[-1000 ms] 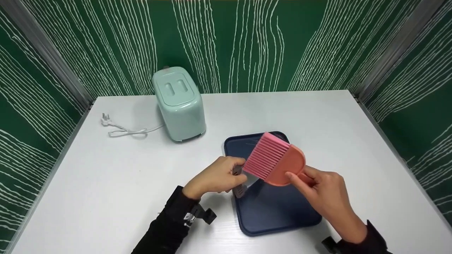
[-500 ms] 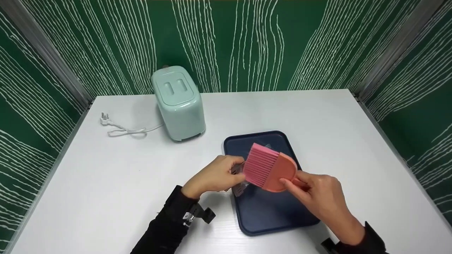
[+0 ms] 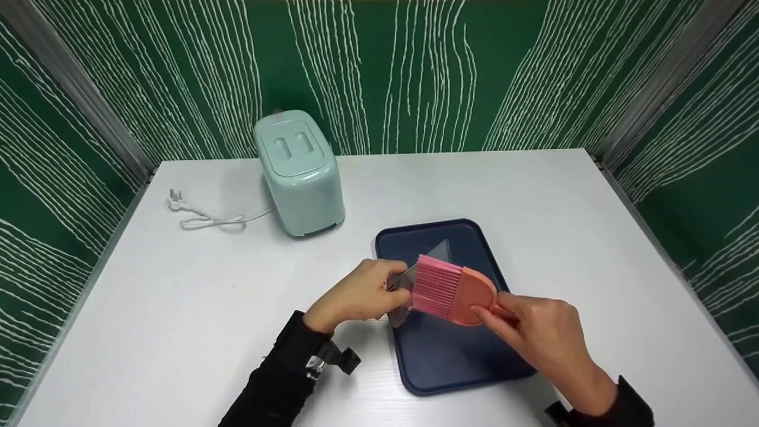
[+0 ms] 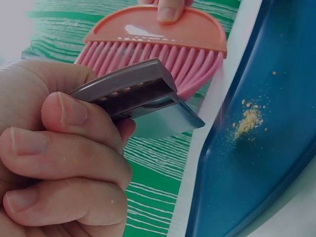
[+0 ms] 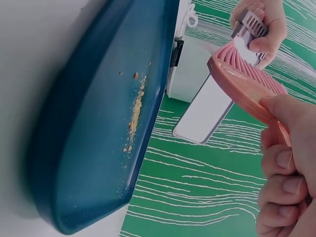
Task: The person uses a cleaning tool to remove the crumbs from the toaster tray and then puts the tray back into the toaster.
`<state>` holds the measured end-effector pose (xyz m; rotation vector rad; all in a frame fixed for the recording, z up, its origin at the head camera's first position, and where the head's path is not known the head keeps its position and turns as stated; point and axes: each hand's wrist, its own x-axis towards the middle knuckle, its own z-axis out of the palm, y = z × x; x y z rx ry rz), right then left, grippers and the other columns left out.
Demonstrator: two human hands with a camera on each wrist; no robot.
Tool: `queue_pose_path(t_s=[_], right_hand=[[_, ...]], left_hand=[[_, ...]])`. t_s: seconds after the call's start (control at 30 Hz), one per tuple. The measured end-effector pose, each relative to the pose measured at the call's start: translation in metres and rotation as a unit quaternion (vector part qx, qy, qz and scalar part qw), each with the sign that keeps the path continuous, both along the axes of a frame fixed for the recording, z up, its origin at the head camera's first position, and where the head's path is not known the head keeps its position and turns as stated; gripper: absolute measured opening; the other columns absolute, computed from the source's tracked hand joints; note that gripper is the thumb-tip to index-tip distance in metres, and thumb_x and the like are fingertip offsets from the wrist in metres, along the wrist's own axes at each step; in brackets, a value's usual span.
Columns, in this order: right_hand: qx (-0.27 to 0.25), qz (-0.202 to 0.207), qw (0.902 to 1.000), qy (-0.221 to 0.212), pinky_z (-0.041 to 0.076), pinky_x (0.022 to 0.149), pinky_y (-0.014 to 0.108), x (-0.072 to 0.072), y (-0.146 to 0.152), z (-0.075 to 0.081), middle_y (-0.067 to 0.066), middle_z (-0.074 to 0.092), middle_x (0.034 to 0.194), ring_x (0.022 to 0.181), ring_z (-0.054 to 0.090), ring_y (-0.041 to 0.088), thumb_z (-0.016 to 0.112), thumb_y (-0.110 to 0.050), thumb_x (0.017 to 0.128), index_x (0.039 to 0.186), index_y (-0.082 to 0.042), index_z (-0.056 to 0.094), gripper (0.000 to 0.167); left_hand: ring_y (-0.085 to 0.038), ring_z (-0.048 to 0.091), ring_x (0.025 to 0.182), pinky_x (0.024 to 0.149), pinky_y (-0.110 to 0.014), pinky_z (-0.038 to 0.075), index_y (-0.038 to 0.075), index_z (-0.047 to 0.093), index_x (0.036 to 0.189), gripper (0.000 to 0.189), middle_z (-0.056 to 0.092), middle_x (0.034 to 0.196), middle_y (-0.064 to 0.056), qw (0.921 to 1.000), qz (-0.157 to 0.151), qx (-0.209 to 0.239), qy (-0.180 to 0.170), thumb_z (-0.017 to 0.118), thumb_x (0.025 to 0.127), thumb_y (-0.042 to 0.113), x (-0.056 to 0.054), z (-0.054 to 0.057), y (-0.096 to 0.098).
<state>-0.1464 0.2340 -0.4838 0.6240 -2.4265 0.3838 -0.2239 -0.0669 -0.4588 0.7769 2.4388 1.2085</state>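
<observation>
Where the brush point(image 3: 455, 290) lines up with the scraper point(image 4: 140, 91): bristle ends are right at the blade point(image 3: 440, 252), in front of it from my head view; how hard they press, if they do, I cannot tell

Brush's long axis: from my right grip point(image 3: 541, 333) leftward and slightly away from me, so the pink bristles point(image 3: 436, 287) lie nearer my left grip point(image 3: 370, 290) and the handle end is in my right

Scraper's direction: its blade sticks out forward and rightward from my left grip, above the far half of the tray point(image 3: 453, 359)

Left grip: fingers curled, pinching the scraper by its grey slotted handle

Right grip: curled round the brush handle, thumb laid on the orange head

Tray: dark blue, flat on the white table point(image 3: 178, 320), below both tools and touching neither

Crumbs point(image 4: 248, 121): loose inside the tray, seen from both wrists but not made out from my head

Toaster point(image 3: 308, 196): mint green, upright, well apart, beyond and left of my left grip; white cord point(image 3: 225, 221) and plug point(image 3: 175, 200) lie beside it

Count: two grips, one brush, one scraper, one tray, one toaster, one plug, one main crumb patch with strays too many to number
</observation>
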Motion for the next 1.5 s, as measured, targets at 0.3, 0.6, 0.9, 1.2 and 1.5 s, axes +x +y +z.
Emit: queue_pose_path(t_s=[0.3, 0.6, 0.9, 1.2, 1.5], right_hand=[[0.034, -0.029, 0.9986, 0.03, 0.011, 0.052, 0.019, -0.004, 0.007, -0.001, -0.01, 0.037, 0.051, 0.048, 0.024, -0.001, 0.04, -0.069, 0.108, 0.067, -0.02, 0.054, 0.066], [0.049, -0.059, 0.9968, 0.022, 0.011, 0.052, 0.023, -0.009, 0.017, -0.003, -0.011, 0.032, 0.053, 0.049, 0.021, 0.002, 0.037, -0.071, 0.107, 0.068, -0.019, 0.052, 0.067], [0.064, -0.08, 0.9946, 0.015, 0.016, 0.048, 0.023, -0.011, 0.024, 0.0, -0.003, 0.048, 0.05, 0.044, 0.031, 0.006, 0.091, -0.037, 0.083, 0.07, -0.015, 0.059, 0.041], [0.065, -0.097, 0.9927, 0.031, 0.012, 0.049, 0.025, -0.012, 0.03, 0.0, -0.002, 0.041, 0.049, 0.044, 0.024, 0.008, 0.054, -0.063, 0.106, 0.069, -0.014, 0.056, 0.062], [0.057, -0.104, 0.9922, 0.04, 0.013, 0.047, 0.026, -0.012, 0.032, -0.001, -0.001, 0.042, 0.049, 0.044, 0.025, 0.009, 0.037, -0.069, 0.108, 0.068, -0.014, 0.053, 0.069]], left_hand=[[-0.005, 0.05, 0.047, 0.049, -0.022, 0.037, 0.02, 0.053, 0.081, 0.015, 0.049, 0.062, 0.011, 0.9999, -0.001, 0.011, -0.013, 0.06, 0.093, 0.013, 0.001, 0.003, -0.001], [-0.005, 0.051, 0.045, 0.047, -0.022, 0.04, 0.016, 0.065, 0.091, 0.006, 0.056, 0.063, 0.01, 0.9995, 0.001, 0.015, -0.027, 0.059, 0.092, 0.014, 0.004, 0.006, -0.002], [-0.003, 0.053, 0.046, 0.051, -0.022, 0.041, 0.019, 0.054, 0.081, 0.013, 0.049, 0.063, 0.011, 0.9999, -0.008, 0.01, 0.001, 0.059, 0.092, 0.014, 0.004, 0.006, -0.001], [-0.004, 0.052, 0.049, 0.051, -0.021, 0.04, 0.019, 0.056, 0.081, 0.012, 0.05, 0.064, 0.011, 0.9998, -0.011, 0.017, -0.005, 0.059, 0.091, 0.013, 0.005, 0.008, -0.001], [-0.003, 0.048, 0.05, 0.055, -0.022, 0.036, 0.019, 0.053, 0.08, 0.014, 0.043, 0.061, 0.013, 0.9997, -0.019, 0.009, 0.012, 0.059, 0.092, 0.014, 0.004, 0.007, -0.003]])
